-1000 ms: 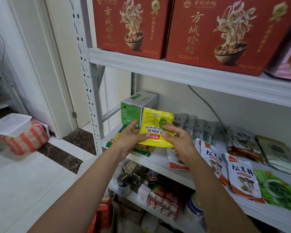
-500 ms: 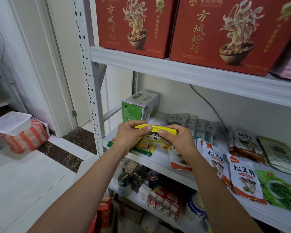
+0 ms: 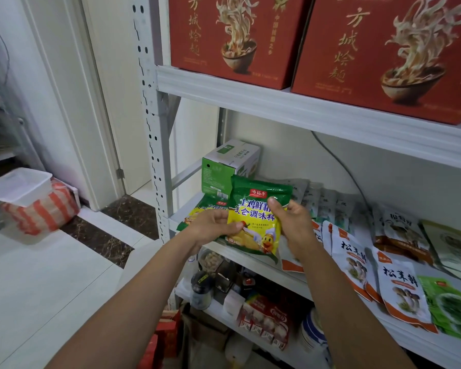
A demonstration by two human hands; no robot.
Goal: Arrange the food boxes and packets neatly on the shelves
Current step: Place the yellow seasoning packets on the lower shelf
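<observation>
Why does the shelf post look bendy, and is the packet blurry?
Head view: the wide lens tilts and bows the post; the packet is sharp, its print readable; the tub at far left looks soft; the light is even, with no hard shadows.

Gripping a green-and-yellow seasoning packet [image 3: 256, 222] front-up, two-handed: left hand [image 3: 213, 225] on its left edge, right hand [image 3: 294, 222] at upper right, thumb across the front. Held over the left end of the middle shelf [image 3: 301, 283], above a matching packet [image 3: 205, 209] lying flat, in front of a green box [image 3: 224, 169]. Further right, same shelf: overlapping mushroom packets [image 3: 399, 288], then a green packet [image 3: 453, 310]. Up top: two red noodle boxes [image 3: 232, 35] side by side. On the floor, left: white tub [image 3: 19, 185] on a striped bag [image 3: 45, 209].
</observation>
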